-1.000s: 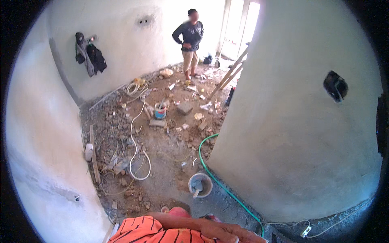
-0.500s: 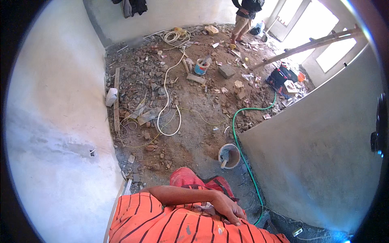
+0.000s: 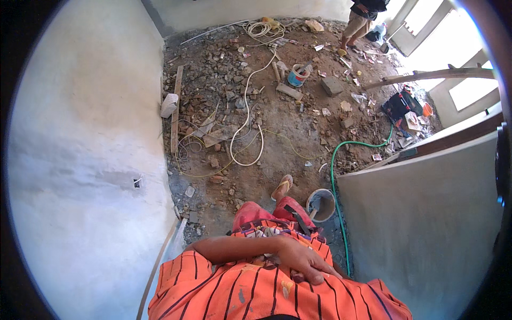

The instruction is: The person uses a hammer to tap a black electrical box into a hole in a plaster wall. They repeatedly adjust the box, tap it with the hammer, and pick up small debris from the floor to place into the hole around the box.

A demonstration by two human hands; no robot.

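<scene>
My left forearm crosses in front of my orange striped shirt point(image 3: 234, 290). My left hand point(image 3: 306, 260) lies against the shirt front, its fingers stretched toward the right and the thumb bent below them; I see nothing held in it. A dark sliver just beyond its fingertips may be part of my right arm, but my right hand does not show. Ahead of my red trousers point(image 3: 250, 213), my sandalled foot point(image 3: 284, 186) stands on the dirt. To its right is a bucket point(image 3: 321, 205) holding grey material and a tool with a pale handle.
A green hose point(image 3: 333, 181) runs beside the bucket along the low right wall point(image 3: 421, 197). Looped white hose point(image 3: 247, 101), rubble and a wooden plank point(image 3: 176, 109) cover the floor ahead. Farther off are a paint bucket point(image 3: 297, 76), a block point(image 3: 332, 86) and a standing person point(image 3: 358, 24).
My view has shifted, so the room's contents sit farther right and higher. My foot has come into view beside the bucket. My left hand stays against the shirt.
</scene>
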